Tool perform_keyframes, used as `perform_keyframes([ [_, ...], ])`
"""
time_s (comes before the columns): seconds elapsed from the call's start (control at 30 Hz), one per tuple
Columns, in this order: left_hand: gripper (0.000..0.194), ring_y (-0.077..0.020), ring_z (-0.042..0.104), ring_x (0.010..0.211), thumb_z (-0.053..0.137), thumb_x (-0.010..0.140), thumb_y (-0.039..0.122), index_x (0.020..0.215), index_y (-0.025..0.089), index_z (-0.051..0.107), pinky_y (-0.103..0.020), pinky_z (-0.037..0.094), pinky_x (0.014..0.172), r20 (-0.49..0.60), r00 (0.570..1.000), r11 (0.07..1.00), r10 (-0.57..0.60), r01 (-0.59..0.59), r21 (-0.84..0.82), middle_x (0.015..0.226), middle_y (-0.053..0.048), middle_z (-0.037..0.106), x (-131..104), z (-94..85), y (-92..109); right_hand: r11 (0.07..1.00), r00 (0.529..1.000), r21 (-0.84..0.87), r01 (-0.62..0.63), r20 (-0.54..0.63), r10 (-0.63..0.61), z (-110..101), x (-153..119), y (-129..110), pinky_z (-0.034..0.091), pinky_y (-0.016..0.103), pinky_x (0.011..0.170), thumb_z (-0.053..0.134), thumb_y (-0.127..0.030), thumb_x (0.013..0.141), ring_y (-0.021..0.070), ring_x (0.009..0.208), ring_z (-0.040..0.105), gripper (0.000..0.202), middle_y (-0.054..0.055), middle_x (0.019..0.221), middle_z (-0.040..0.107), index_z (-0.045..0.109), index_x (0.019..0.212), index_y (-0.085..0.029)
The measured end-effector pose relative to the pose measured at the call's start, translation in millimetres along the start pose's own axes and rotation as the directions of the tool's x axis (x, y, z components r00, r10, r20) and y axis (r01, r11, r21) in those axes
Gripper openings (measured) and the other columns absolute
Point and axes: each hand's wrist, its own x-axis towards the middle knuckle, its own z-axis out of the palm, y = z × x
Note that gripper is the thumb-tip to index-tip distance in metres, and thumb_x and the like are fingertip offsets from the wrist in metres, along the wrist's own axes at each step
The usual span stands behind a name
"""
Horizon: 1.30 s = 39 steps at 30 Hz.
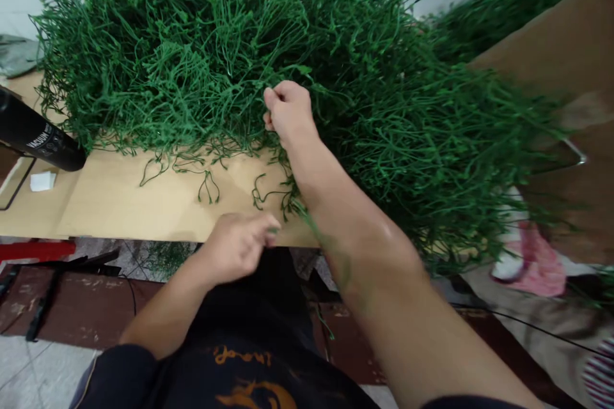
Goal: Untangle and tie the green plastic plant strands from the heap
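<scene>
A large heap of thin green plastic-looking stems (pixel 182 70) with small knobby ends spreads over the cardboard-covered table. My right hand (pixel 290 112) is at the front of the heap, fingers curled closed; what lies inside them is hidden. Nearer my body, my left hand (pixel 240 244) is pinched closed above the table's front edge, slightly blurred. A bit of green stem shows at its fingertips. Blurred green strands (pixel 311 223) pass between that hand and my right forearm. A few loose stems (pixel 208 186) lie on the cardboard (pixel 129 195) in front of the heap.
At the left, a black vacuum bottle (pixel 41 134) leans beside a small white piece (pixel 43 181). A brown cardboard sheet (pixel 551 38) rises at the right, above a pink cloth (pixel 542 262). Below the table edge is a dark red bench (pixel 86 307).
</scene>
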Motion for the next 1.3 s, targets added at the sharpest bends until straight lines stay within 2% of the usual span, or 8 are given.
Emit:
perform_keyframes([
  [0.03, 0.021, -0.007, 0.042, 0.051, 0.05, 0.078, 0.032, 0.064, 0.018, 0.046, -0.02, 0.035, 0.053, -0.115, 0.992, 0.997, -0.046, 0.038, -0.069, 0.055, 0.003, 0.047, 2.0, -3.2, -0.5, 0.998, 0.999, 0.035, -0.046, 0.026, 0.045, -4.1, -2.2, -2.5, 0.028, 0.017, 0.041, 0.051, -0.04, 0.084, 0.0027, 0.042, 0.037, 0.036, -0.007, 0.049, 0.029, 0.034, 0.061, -0.019],
  [0.13, 0.031, -0.0042, 0.026, 0.043, 0.049, 0.081, 0.041, 0.063, 0.018, 0.041, -0.017, 0.024, 0.044, -0.404, 0.885, 0.927, -0.23, 0.073, -0.368, 0.049, 0.007, 0.028, 16.4, -16.9, -7.2, 0.986, 0.983, 0.103, -0.13, 0.143, 0.114, -5.8, -18.0, -19.4, 0.029, 0.017, 0.04, 0.059, -0.049, 0.076, 0.0035, 0.043, 0.043, 0.038, -0.006, 0.048, 0.038, 0.041, 0.063, -0.018],
  [0.27, 0.031, -0.003, 0.02, 0.04, 0.055, 0.078, 0.046, 0.069, 0.018, 0.045, -0.017, 0.017, 0.041, -0.356, 0.877, 0.823, -0.323, 0.074, -0.563, 0.049, 0.009, 0.022, 34.3, -22.8, -16.9, 0.974, 0.971, 0.188, -0.126, 0.225, 0.082, 3.0, -35.3, -37.5, 0.031, 0.016, 0.04, 0.063, -0.051, 0.071, 0.0037, 0.047, 0.047, 0.04, -0.005, 0.05, 0.043, 0.044, 0.063, -0.017],
  [0.5, 0.034, -0.0022, 0.015, 0.04, 0.056, 0.076, 0.05, 0.076, 0.016, 0.051, -0.018, 0.01, 0.04, -0.273, 0.896, 0.763, -0.351, 0.104, -0.638, 0.05, 0.01, 0.018, 42.8, -9.4, -21.1, 0.949, 0.964, 0.282, -0.139, 0.258, 0.064, 7.8, -43.6, -38.2, 0.031, 0.016, 0.042, 0.063, -0.047, 0.073, 0.003, 0.048, 0.047, 0.037, -0.005, 0.052, 0.043, 0.044, 0.063, -0.017],
  [0.83, 0.027, -0.0032, 0.024, 0.042, 0.058, 0.076, 0.041, 0.068, 0.017, 0.049, -0.018, 0.021, 0.042, -0.331, 0.888, 0.885, -0.319, 0.155, -0.439, 0.048, 0.009, 0.028, 47.3, -2.5, -26.8, 0.923, 0.981, 0.356, -0.143, 0.178, 0.083, 10.9, -45.0, -34.2, 0.033, 0.017, 0.044, 0.063, -0.046, 0.074, 0.0032, 0.047, 0.047, 0.035, -0.007, 0.051, 0.042, 0.043, 0.064, -0.018],
  [1.03, 0.022, -0.0077, 0.047, 0.061, 0.058, 0.077, 0.038, 0.075, 0.016, 0.056, -0.02, 0.04, 0.06, -0.428, 0.897, 0.994, -0.107, 0.086, -0.069, 0.065, 0.001, 0.053, 37.1, -12.4, -6.8, 0.897, 0.974, 0.389, -0.208, 0.168, 0.152, 3.0, -46.9, -18.7, 0.032, 0.019, 0.043, 0.065, -0.055, 0.068, 0.004, 0.047, 0.047, 0.042, -0.007, 0.05, 0.041, 0.044, 0.064, -0.018],
  [1.2, 0.015, -0.0149, 0.056, 0.076, 0.053, 0.082, 0.032, 0.079, 0.018, 0.06, -0.028, 0.043, 0.076, -0.159, 0.974, 0.976, 0.163, -0.135, 0.172, 0.075, -0.002, 0.061, 60.2, 18.0, 54.4, 0.894, 0.945, 0.342, -0.288, 0.255, 0.207, 19.7, -49.1, -6.0, 0.032, 0.022, 0.047, 0.067, -0.059, 0.063, 0.0027, 0.046, 0.043, 0.046, -0.006, 0.051, 0.046, 0.045, 0.066, -0.019],
  [1.3, 0.021, -0.0154, 0.056, 0.072, 0.048, 0.085, 0.03, 0.071, 0.018, 0.059, -0.03, 0.043, 0.076, -0.014, 0.965, 0.949, 0.263, -0.256, 0.186, 0.069, -0.001, 0.06, 79.8, 31.7, 68.3, 0.942, 0.943, 0.21, -0.264, 0.26, 0.206, 25.5, -53.8, -5.4, 0.031, 0.022, 0.046, 0.059, -0.065, 0.067, 0.0036, 0.045, 0.043, 0.047, -0.005, 0.05, 0.044, 0.044, 0.066, -0.02],
])
